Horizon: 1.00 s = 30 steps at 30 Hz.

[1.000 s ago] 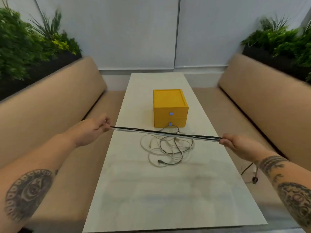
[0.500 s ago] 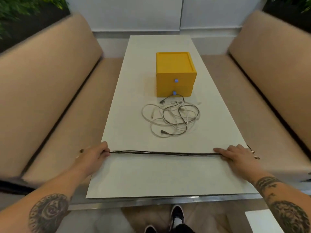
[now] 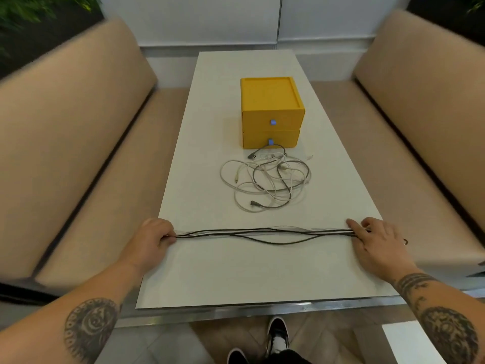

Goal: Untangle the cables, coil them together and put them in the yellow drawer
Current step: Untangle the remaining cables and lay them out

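- The straightened cables (image 3: 262, 233), a second ago stretched taut in the air between the two hands, have come down and now lie on the desk (image 3: 236, 279), running from its left edge to its right edge close to the near edge.
- The tension has gone out of them: the dark and pale strands fan apart a little in the middle, and one dark strand sags toward the near edge.
- My reading is that this batch is untangled and laid out ready for coiling, though no coil is started yet.
- The left hand (image 3: 153, 239) sits at the left edge of the desk with its fingers curled in, pinching the left end of the straightened cables between thumb and fingertips.
- The right hand (image 3: 375, 243) lies near the right edge with fingers nearly straight and slightly spread, pressing the right end flat against the desk rather than gripping it; a short tail shows beyond the hand, over the edge.
- The tangled pile (image 3: 265, 179) of white and grey leads lies loose at mid-desk, well apart from both hands, so that part of the untangling looks undone.
- The yellow drawer unit (image 3: 271, 111) stands just behind that pile toward the far end, both drawers closed; one dark lead from the pile reaches the foot of the lower drawer front.
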Each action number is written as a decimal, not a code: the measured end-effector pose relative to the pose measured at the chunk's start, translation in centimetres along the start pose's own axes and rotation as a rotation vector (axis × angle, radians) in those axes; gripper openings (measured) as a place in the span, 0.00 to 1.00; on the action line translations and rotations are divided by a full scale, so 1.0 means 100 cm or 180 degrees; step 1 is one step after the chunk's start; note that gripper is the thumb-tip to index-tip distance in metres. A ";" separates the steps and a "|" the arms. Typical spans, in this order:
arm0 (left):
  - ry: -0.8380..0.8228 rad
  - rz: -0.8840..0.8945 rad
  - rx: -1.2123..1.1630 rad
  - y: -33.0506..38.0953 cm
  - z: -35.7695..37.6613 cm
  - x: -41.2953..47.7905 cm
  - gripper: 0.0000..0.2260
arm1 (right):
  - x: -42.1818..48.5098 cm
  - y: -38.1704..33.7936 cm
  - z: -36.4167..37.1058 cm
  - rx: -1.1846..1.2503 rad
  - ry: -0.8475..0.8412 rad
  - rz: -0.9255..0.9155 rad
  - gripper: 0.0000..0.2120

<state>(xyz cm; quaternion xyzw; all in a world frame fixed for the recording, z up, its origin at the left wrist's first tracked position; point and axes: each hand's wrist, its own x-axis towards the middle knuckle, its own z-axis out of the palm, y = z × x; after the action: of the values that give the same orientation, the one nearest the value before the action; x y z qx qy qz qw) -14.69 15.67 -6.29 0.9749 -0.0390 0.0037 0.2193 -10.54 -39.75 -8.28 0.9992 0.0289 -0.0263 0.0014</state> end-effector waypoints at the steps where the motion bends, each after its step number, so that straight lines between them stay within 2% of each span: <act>1: -0.0031 -0.0028 0.0023 0.001 -0.003 0.000 0.16 | 0.000 -0.003 -0.003 -0.0022 -0.0022 0.0010 0.23; 3: -0.0108 -0.0234 -0.0001 0.007 -0.009 0.000 0.08 | 0.000 -0.015 -0.011 0.0062 -0.0129 0.0006 0.24; 5: -0.0177 -0.0274 0.0033 0.011 -0.014 0.001 0.07 | 0.001 -0.031 -0.016 0.0209 -0.0230 -0.0175 0.26; 7: -0.0268 -0.0248 0.0083 0.014 -0.016 0.003 0.09 | 0.000 -0.047 -0.022 0.0408 -0.0306 -0.0441 0.29; 10: -0.0399 -0.0283 0.0198 0.019 -0.014 0.005 0.21 | -0.002 -0.069 -0.024 0.0461 -0.0395 -0.0781 0.36; 14: -0.0387 -0.0288 0.0339 0.023 -0.008 0.011 0.25 | -0.002 -0.082 -0.021 0.0404 -0.0320 -0.0844 0.38; 16: -0.0390 -0.0336 0.0371 0.026 -0.007 0.016 0.20 | 0.000 -0.081 -0.023 0.0343 -0.0347 -0.0861 0.38; 18: -0.0344 -0.0351 0.0357 0.032 -0.005 0.024 0.11 | 0.004 -0.081 -0.028 0.0300 -0.0400 -0.0867 0.37; 20: -0.0290 -0.0321 0.0325 0.042 -0.002 0.034 0.07 | 0.010 -0.085 -0.033 0.0444 -0.0376 -0.0790 0.34; 23: -0.0317 -0.0290 0.0186 0.065 0.006 0.055 0.09 | 0.025 -0.095 -0.038 0.0685 -0.0234 -0.0596 0.22; 26: -0.0274 -0.0281 -0.0019 0.093 0.016 0.080 0.07 | 0.045 -0.107 -0.039 0.0867 0.0042 -0.0640 0.15; 30: -0.0064 -0.0936 -0.0553 0.131 0.033 0.114 0.08 | 0.072 -0.124 -0.042 0.1077 0.0219 -0.0833 0.10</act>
<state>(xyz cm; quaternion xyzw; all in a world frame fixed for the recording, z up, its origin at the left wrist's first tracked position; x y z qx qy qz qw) -4.42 1.63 -3.43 0.9474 0.1016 -0.0416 0.3005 -3.89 -26.93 -4.49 0.9733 0.1536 0.0034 -0.1707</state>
